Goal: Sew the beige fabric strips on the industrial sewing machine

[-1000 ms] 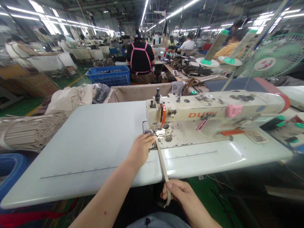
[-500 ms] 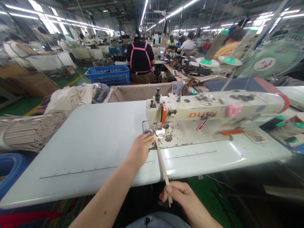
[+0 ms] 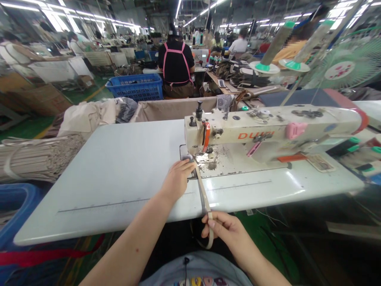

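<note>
A narrow beige fabric strip [image 3: 203, 188] runs from under the head of the sewing machine [image 3: 278, 129] toward me, over the table's front edge. My left hand [image 3: 176, 180] lies flat on the table left of the needle area, fingers stretched out, their tips at the strip's far end beside the presser foot. Below the table edge, my right hand [image 3: 224, 227] pinches the strip between thumb and fingers. The strip's near part curls down in a loop under that hand. Whatever lies beneath my left fingertips is hidden.
The white table [image 3: 119, 171] has a printed ruler line along its front. On the left are a bundle of beige strips [image 3: 44, 157] and a blue bin [image 3: 20, 198]. A fabric-lined trough [image 3: 175, 108] stands behind. Thread cones and a green fan [image 3: 342, 71] are at right; co-workers sit beyond.
My right hand is higher and closer to the table edge. The strip's near end, straight before, now bends into a loop. My left hand stays beside the presser foot.
</note>
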The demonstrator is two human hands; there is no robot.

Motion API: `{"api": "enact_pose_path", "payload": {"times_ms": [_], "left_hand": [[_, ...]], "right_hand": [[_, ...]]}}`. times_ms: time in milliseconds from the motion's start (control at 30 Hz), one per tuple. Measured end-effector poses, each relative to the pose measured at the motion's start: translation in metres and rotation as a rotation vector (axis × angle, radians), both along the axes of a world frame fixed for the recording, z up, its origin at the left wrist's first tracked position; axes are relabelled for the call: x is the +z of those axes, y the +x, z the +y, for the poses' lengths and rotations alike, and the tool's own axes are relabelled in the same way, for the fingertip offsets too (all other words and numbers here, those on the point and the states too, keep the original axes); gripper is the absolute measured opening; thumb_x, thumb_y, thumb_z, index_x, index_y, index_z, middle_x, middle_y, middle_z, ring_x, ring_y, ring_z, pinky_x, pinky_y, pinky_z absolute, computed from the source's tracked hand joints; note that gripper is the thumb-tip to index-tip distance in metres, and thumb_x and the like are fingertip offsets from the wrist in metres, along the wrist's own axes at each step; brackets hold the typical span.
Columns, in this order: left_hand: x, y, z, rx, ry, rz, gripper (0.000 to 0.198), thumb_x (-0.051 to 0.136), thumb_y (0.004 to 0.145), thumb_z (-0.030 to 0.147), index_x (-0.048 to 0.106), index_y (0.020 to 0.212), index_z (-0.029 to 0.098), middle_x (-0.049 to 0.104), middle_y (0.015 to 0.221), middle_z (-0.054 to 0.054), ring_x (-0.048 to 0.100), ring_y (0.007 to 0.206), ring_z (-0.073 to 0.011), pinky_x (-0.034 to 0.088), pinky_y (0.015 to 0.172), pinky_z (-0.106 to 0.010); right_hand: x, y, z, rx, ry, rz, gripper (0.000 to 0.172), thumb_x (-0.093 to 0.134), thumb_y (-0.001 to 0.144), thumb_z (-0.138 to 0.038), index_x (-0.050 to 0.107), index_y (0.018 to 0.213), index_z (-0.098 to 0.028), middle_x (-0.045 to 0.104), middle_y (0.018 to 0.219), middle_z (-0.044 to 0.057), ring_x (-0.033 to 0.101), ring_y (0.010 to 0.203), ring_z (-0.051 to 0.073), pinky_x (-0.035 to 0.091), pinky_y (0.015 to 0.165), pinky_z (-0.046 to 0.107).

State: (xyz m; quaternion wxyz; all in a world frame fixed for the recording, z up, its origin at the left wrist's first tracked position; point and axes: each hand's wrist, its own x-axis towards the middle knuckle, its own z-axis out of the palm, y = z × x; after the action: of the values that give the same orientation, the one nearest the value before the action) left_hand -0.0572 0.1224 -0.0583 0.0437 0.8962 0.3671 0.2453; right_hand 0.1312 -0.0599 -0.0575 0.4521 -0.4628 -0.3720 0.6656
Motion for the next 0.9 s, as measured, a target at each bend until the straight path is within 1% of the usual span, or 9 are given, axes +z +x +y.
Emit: {"api": "enact_pose_path", "payload": {"times_ms": [67,300,467,633,900], "left_hand": [[0.001,0.0,-0.001,0.001,-0.007,0.005,0.067,0.047,0.076,-0.006,0.065,0.136,0.018,0.066,0.142,-0.007,0.052,0.141,-0.0264,0.042,0.119,-0.054],[0.002,0.0,-0.002,0.006,-0.002,0.004,0.065,0.046,0.079,-0.005,0.065,0.137,0.02,0.066,0.142,-0.007,0.052,0.141,-0.026,0.041,0.119,-0.053],[0.003,0.0,-0.002,0.007,-0.014,0.006,0.064,0.048,0.08,-0.005,0.065,0.137,0.019,0.066,0.142,-0.006,0.052,0.142,-0.026,0.04,0.12,-0.053],[0.002,0.0,-0.001,0.004,-0.004,0.007,0.064,0.047,0.079,-0.005,0.065,0.136,0.017,0.066,0.142,-0.007,0.052,0.141,-0.0262,0.041,0.119,-0.053],[0.001,0.001,-0.001,0.006,-0.021,-0.004,0.067,0.047,0.077,-0.007,0.065,0.137,0.019,0.066,0.142,-0.008,0.051,0.142,-0.0262,0.041,0.12,-0.054]], "right_hand": [[-0.001,0.0,-0.001,0.004,-0.023,-0.005,0.046,0.076,0.083,-0.062,0.076,0.091,-0.016,0.075,0.075,0.007,0.063,0.067,0.016,0.049,0.068,0.029],[-0.006,0.0,-0.004,-0.025,-0.055,0.015,0.046,0.076,0.083,-0.062,0.077,0.086,-0.017,0.076,0.077,0.007,0.067,0.073,0.018,0.05,0.075,0.031],[-0.012,0.001,-0.004,0.007,-0.053,0.027,0.05,0.077,0.079,-0.066,0.077,0.082,-0.016,0.075,0.075,0.008,0.067,0.072,0.019,0.051,0.072,0.031],[-0.012,0.0,-0.006,-0.025,-0.054,0.036,0.045,0.074,0.085,-0.061,0.077,0.084,-0.016,0.075,0.077,0.007,0.067,0.075,0.018,0.05,0.075,0.029],[-0.012,-0.001,-0.006,-0.034,-0.058,0.051,0.046,0.073,0.086,-0.061,0.078,0.083,-0.016,0.075,0.078,0.008,0.066,0.074,0.018,0.05,0.074,0.029]]}}
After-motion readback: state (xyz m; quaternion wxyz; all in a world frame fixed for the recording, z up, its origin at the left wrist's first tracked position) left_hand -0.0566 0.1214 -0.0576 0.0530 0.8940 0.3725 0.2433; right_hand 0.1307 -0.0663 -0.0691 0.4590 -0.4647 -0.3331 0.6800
